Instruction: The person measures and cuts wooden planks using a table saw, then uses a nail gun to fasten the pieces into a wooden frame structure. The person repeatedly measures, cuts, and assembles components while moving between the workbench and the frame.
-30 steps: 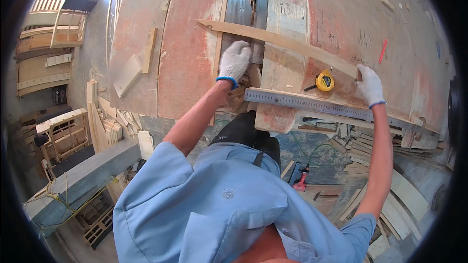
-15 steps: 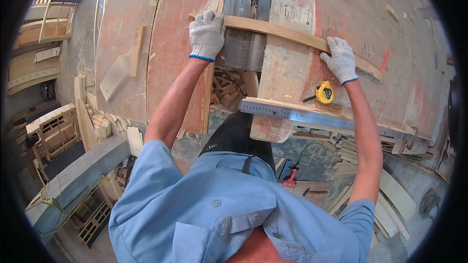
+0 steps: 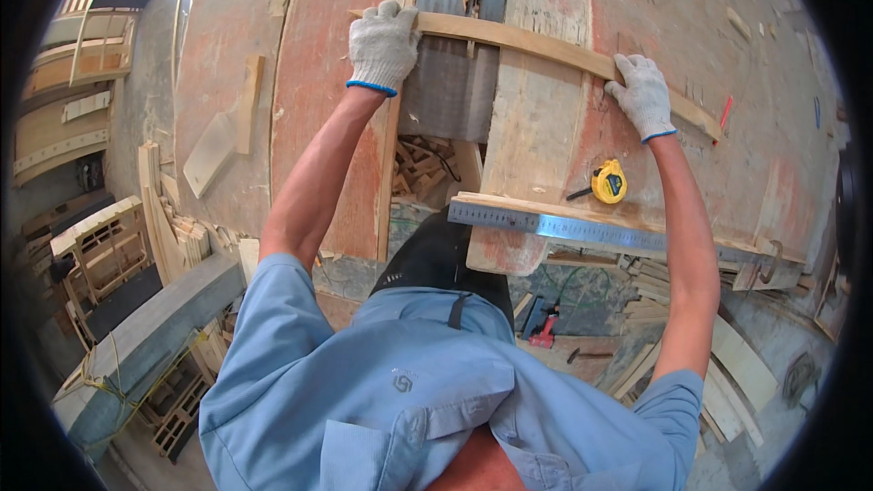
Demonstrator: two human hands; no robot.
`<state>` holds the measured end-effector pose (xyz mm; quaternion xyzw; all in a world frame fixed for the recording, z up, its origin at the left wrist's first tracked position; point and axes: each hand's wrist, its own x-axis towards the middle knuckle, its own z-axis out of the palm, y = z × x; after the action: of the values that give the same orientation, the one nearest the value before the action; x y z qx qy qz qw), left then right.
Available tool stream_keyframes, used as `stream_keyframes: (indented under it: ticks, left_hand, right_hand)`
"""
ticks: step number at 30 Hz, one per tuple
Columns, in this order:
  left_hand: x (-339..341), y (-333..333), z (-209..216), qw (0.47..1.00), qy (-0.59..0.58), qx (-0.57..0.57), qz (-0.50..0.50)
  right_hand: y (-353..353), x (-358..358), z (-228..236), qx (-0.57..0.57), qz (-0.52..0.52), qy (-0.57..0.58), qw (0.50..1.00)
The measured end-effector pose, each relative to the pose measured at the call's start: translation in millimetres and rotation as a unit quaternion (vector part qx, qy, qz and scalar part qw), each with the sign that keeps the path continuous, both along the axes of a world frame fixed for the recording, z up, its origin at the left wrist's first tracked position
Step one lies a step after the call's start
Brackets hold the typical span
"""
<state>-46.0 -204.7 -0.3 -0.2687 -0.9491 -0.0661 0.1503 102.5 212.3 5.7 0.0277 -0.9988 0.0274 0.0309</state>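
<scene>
A long, narrow, pale wooden strip slants unbroken across the worktable.

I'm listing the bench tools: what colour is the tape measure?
The tape measure is mostly yellow, seen best in the head view.

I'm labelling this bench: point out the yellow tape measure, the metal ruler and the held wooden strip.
Yellow tape measure [image 3: 610,183]: head view, on its case.
Metal ruler [image 3: 564,225]: head view, on its graduated face.
Wooden strip [image 3: 518,38]: head view, on its middle stretch.
</scene>
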Motion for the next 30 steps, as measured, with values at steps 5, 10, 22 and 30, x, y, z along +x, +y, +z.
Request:
stream_keyframes:
  ticks: [5, 10, 22, 30]
  left_hand:
    - [-7.9, 0.7, -0.2, 1.000, 0.001, -0.020, -0.001]
    - [-15.3, 4.2, 0.6, 0.999, -0.003, -0.033, 0.000]
    - [-38.2, 8.4, -6.5, 0.999, 0.038, -0.022, -0.025]
    - [-44.7, 8.2, 5.9, 0.997, 0.023, -0.064, -0.043]
  right_hand:
    - [-4.0, -3.7, 6.4, -0.008, -0.005, -0.005, 1.000]
    - [2.1, -7.9, -0.5, -0.001, -0.006, 0.012, 1.000]
    - [9.2, -25.1, -5.8, 0.010, -0.022, 0.007, 1.000]
    - [1.7, -29.2, 5.0, 0.017, -0.033, 0.008, 0.999]
